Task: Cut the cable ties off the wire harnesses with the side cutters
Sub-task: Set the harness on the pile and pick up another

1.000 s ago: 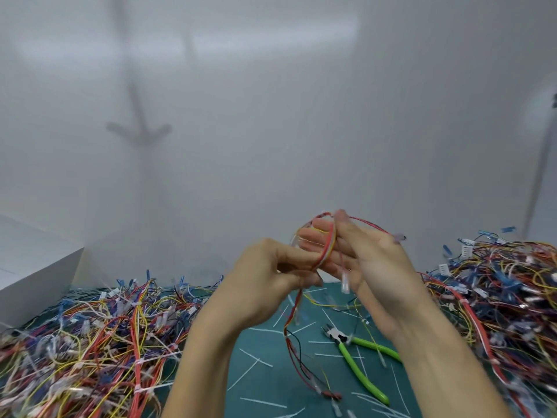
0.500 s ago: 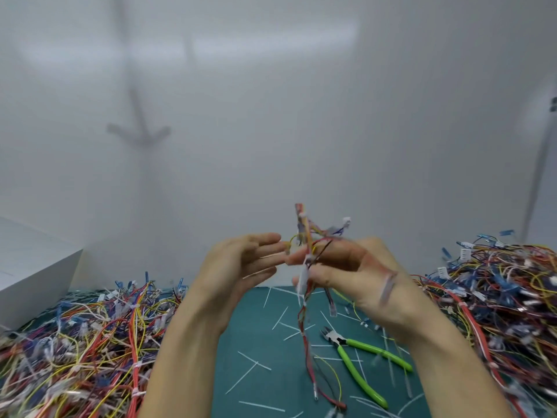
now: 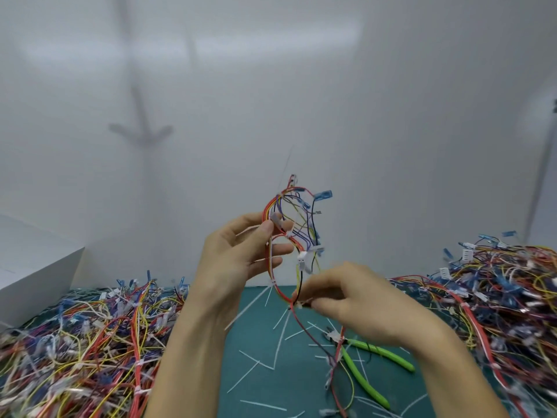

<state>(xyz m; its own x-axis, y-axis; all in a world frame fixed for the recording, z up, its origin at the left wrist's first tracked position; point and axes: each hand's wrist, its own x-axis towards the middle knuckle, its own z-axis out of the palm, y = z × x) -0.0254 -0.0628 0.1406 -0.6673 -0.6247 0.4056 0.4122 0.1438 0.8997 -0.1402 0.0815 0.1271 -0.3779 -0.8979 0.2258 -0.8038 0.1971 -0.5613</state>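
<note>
Across the green mat point(image 3: 289, 387) clipped ties point(image 3: 262, 405) are lying; my left hand point(image 3: 241, 260) and right hand point(image 3: 355, 303) are pinching one wire harness point(image 3: 302, 258), side cutters point(image 3: 352, 369) lying idle, piles point(image 3: 75, 357) waiting.

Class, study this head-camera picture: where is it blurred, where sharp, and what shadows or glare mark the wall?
Head view: the right hand is smeared by motion blur; the left hand and the multicoloured wire harness it pinches are sharper; a soft grey arrow-shaped shadow and a pale glare band lie on the white wall; the green-handled side cutters look fairly crisp.
</note>
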